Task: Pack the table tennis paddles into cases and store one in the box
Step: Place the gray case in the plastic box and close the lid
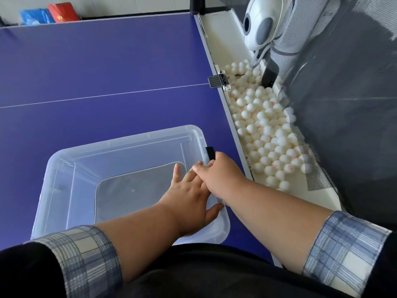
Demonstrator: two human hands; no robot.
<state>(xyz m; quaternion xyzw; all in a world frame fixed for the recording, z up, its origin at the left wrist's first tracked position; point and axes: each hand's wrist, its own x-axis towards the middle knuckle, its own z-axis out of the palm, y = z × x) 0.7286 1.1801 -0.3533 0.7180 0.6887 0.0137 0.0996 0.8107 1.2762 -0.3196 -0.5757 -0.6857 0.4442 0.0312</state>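
A clear plastic box (120, 143) with its translucent lid on stands at the near edge of the blue table tennis table (107, 67). Through the lid I see a grey paddle case (137, 190) lying flat on the box floor. My left hand (189, 196) rests flat on the lid near its right side, fingers spread, holding nothing. My right hand (219, 171) curls over the black latch (210, 153) on the box's right rim. No bare paddle and no other case is in view.
Right of the table runs a white trough holding several white balls (264, 130). A white ball machine (260, 24) stands at its far end, backed by dark netting (343, 104). A red bag (62, 11) and a blue bag (34, 17) lie beyond the table.
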